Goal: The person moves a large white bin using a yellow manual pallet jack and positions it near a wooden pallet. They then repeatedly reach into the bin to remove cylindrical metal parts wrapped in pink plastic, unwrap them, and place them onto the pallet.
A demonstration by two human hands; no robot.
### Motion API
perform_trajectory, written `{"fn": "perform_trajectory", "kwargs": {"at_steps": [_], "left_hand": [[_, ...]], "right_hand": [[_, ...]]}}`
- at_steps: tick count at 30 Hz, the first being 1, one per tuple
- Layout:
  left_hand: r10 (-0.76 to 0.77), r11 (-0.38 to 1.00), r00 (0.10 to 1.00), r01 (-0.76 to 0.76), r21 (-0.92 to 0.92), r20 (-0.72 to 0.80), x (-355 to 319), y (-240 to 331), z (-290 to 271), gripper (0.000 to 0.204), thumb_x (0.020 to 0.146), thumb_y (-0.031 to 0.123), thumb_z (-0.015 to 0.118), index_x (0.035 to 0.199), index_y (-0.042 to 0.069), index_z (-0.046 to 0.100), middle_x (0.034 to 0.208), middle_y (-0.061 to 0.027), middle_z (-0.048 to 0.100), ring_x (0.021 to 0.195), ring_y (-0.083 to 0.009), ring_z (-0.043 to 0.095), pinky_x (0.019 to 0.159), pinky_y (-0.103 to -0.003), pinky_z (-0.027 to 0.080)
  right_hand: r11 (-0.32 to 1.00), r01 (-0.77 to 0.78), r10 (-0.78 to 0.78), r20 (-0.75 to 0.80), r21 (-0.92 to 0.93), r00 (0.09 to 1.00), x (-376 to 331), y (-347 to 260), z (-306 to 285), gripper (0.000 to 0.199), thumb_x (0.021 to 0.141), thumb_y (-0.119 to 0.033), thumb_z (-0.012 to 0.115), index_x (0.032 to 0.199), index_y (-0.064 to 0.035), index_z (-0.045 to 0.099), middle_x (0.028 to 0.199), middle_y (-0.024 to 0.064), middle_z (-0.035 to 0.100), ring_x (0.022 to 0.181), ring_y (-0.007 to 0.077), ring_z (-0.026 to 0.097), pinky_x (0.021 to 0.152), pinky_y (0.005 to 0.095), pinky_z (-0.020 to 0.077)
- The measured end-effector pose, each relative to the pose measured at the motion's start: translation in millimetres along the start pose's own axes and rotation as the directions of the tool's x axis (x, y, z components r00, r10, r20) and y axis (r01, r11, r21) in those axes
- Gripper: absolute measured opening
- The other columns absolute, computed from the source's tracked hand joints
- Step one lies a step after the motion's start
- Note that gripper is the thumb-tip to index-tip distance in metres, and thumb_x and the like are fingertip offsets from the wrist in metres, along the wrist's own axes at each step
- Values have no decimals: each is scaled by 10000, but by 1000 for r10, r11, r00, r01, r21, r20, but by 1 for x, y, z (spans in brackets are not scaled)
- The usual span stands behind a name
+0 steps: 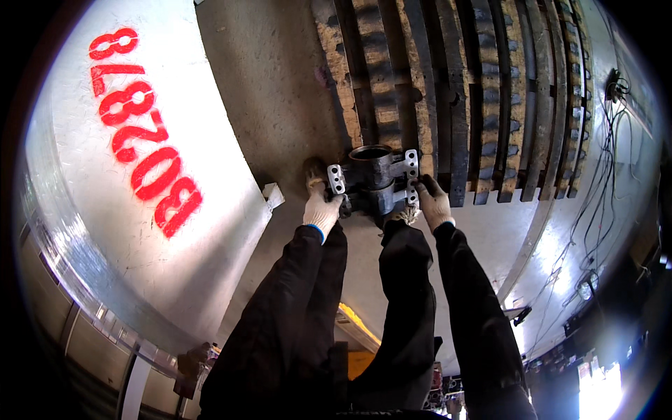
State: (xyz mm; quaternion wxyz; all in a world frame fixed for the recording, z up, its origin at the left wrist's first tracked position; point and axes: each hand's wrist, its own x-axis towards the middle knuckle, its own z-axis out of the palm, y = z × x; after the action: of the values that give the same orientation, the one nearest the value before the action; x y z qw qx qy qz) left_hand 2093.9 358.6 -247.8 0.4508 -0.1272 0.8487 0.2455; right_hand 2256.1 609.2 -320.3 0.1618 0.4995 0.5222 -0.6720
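A dark metal casting (381, 183) hangs between my two hands, above my feet. It has a round open bore facing up, and pale machined flanges with bolt holes stand out at its left and right sides. My left hand (323, 211), in a pale knit glove with a blue cuff edge, is closed on the casting's left side, just below the left flange. On the other side my right hand (435, 203), in a glove with dark fingers, grips near the lower right flange. The fingertips of both hands are partly hidden by the part.
A large white panel (210, 126) with red stencilled marks fills the left. Ahead to the right lies a rack of scorched slats (483, 105). Loose black cables (595, 210) trail at far right. A yellow-edged item (358, 323) shows between my legs.
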Motion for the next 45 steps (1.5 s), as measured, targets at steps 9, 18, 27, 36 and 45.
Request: {"fn": "perform_trajectory", "kwargs": {"at_steps": [9, 18, 27, 36, 45], "left_hand": [[91, 996, 975, -92, 4, -202, -139, -2, -50, 437, 914, 284, 706, 1228, 1, 594, 1034, -237, 712, 1030, -405, 687, 883, -435, 541], [113, 989, 977, -128, -77, -182, -359, -5, -124, 273, 965, 105, 656, 1216, 4, 625, 1094, -106, 693, 1014, -207, 662, 923, -324, 512], [-36, 980, 981, -3, -199, -192, -471, -116, -188, 453, 952, 246, 677, 1301, -38, 625, 1273, -216, 675, 1176, -321, 640, 1013, -396, 487], [-87, 767, 993, 13, -641, -84, -479, -273, -273, 258, 918, 18, 647, 1173, -24, 651, 1050, -118, 708, 905, -206, 685, 793, -343, 575], [-265, 548, 951, 11, -836, -161, -503, -423, -321, 314, 855, 26, 710, 1156, 28, 618, 889, -110, 688, 704, -196, 665, 580, -339, 545]], "right_hand": [[981, -182, 191, -221, 59, 956, -162, 43, -73, 518, 952, -124, 648, 1412, 77, 518, 1358, 210, 627, 1267, 269, 598, 1084, 340, 457], [983, -180, 179, -251, 22, 951, -313, 4, -160, 492, 949, -110, 657, 1401, 49, 549, 1372, 179, 626, 1280, 267, 590, 1097, 343, 453], [988, -49, 19, -196, -149, 980, -396, 66, -143, 394, 936, -79, 643, 1312, 38, 624, 1228, 172, 710, 1142, 276, 674, 999, 345, 516], [928, 191, -279, -258, -319, 925, -468, 19, -31, 377, 938, -59, 605, 1301, 42, 631, 1158, 173, 735, 1069, 227, 701, 950, 306, 531], [927, 346, -366, -150, -145, 918, -488, -46, 66, 378, 953, -82, 617, 1326, -29, 646, 995, 78, 741, 794, 108, 612, 703, 262, 498]]}}
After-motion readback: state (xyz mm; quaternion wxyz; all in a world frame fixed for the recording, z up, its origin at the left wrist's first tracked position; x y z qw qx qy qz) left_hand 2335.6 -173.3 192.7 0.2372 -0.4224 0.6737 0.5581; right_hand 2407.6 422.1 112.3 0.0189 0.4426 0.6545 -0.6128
